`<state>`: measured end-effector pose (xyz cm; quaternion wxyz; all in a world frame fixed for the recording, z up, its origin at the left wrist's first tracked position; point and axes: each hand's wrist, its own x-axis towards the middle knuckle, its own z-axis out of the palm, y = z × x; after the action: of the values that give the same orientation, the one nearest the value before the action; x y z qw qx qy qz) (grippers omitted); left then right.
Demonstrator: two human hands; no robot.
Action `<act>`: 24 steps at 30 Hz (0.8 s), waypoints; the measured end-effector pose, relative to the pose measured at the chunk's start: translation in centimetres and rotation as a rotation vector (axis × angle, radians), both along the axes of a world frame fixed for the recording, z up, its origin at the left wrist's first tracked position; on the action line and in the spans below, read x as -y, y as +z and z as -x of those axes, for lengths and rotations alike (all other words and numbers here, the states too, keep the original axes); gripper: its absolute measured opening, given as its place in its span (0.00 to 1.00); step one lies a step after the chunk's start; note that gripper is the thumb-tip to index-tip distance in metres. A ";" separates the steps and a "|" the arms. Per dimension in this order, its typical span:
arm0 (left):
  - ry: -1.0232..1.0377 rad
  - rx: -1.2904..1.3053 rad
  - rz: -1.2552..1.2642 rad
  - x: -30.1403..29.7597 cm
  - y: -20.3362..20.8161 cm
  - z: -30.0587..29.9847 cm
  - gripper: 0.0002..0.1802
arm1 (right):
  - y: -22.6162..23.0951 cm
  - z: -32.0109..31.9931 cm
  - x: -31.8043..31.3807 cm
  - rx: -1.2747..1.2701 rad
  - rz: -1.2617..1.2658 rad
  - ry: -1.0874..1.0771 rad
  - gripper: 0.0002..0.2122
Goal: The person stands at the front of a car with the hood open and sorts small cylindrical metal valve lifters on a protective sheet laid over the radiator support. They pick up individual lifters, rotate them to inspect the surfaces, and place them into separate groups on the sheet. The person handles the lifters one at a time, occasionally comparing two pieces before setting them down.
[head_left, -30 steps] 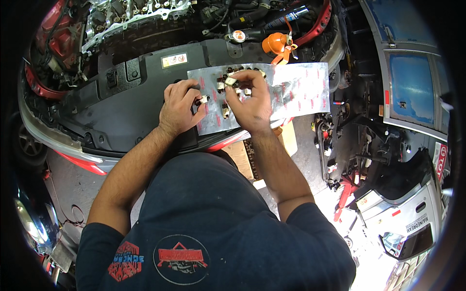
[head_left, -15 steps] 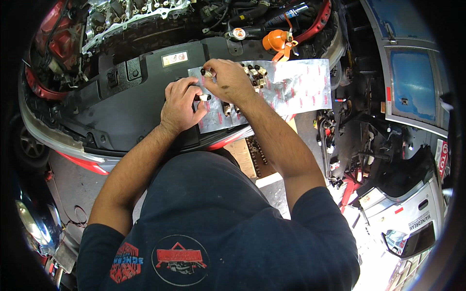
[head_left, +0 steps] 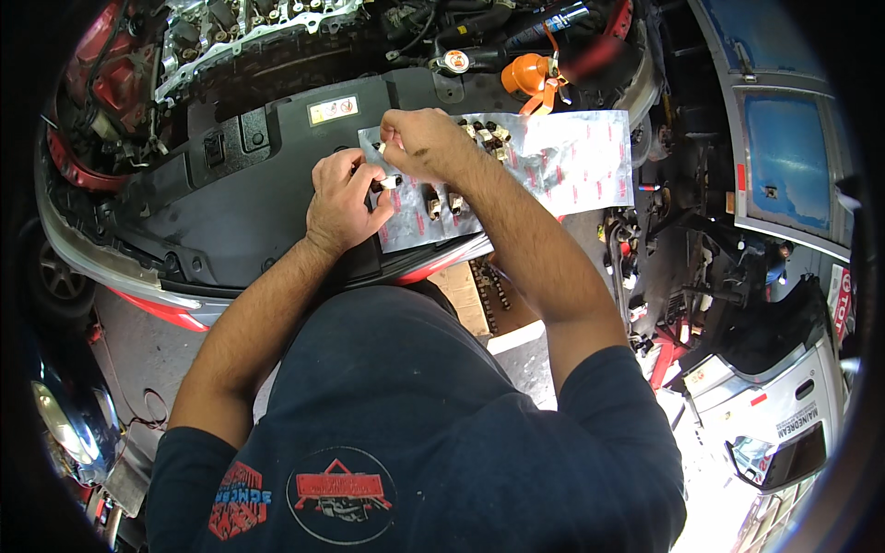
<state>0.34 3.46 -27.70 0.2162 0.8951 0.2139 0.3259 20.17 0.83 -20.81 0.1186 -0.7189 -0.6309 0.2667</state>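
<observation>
My left hand (head_left: 343, 201) rests near the left end of a silver plastic sheet (head_left: 572, 161). Its thumb and fingers are closed round a small pale metal cylinder with a dark end (head_left: 391, 182). My right hand (head_left: 426, 145) reaches across the sheet with its fingertips pinched. At those fingertips a second small pale-and-dark piece (head_left: 379, 147) shows only in part. Two similar metal pieces (head_left: 434, 205) lie on the sheet below my right wrist. Several more pieces (head_left: 489, 135) sit in a cluster just beyond my right hand.
The sheet lies over a black plastic cover (head_left: 277, 189) at the car's front. Beyond is the opened engine (head_left: 249, 32). An orange container (head_left: 527, 76) stands behind the sheet. Below the bumper, a cardboard box (head_left: 461, 295) holds small dark parts. Blue cabinet doors (head_left: 784, 157) rise at the right.
My right fingertips have curled downward, bringing their piece lower and toward the sheet's left edge. My left hand has hardly moved and keeps its piece.
</observation>
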 end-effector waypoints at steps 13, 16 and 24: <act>0.000 0.013 0.004 0.0 0.4 -0.1 0.19 | 0.1 -1.3 -0.6 0.074 -0.085 0.055 0.13; 0.007 0.010 -0.005 0.0 0.4 -0.1 0.19 | 0.1 -1.5 -0.1 0.058 -0.128 0.034 0.12; 0.005 0.018 -0.010 0.0 0.3 -0.2 0.19 | -0.1 -1.0 1.1 0.119 -0.139 0.142 0.12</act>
<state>0.53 3.48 -27.39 0.2126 0.8928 0.2125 0.3354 21.18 -0.25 -20.94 0.1112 -0.6770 -0.7031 0.1868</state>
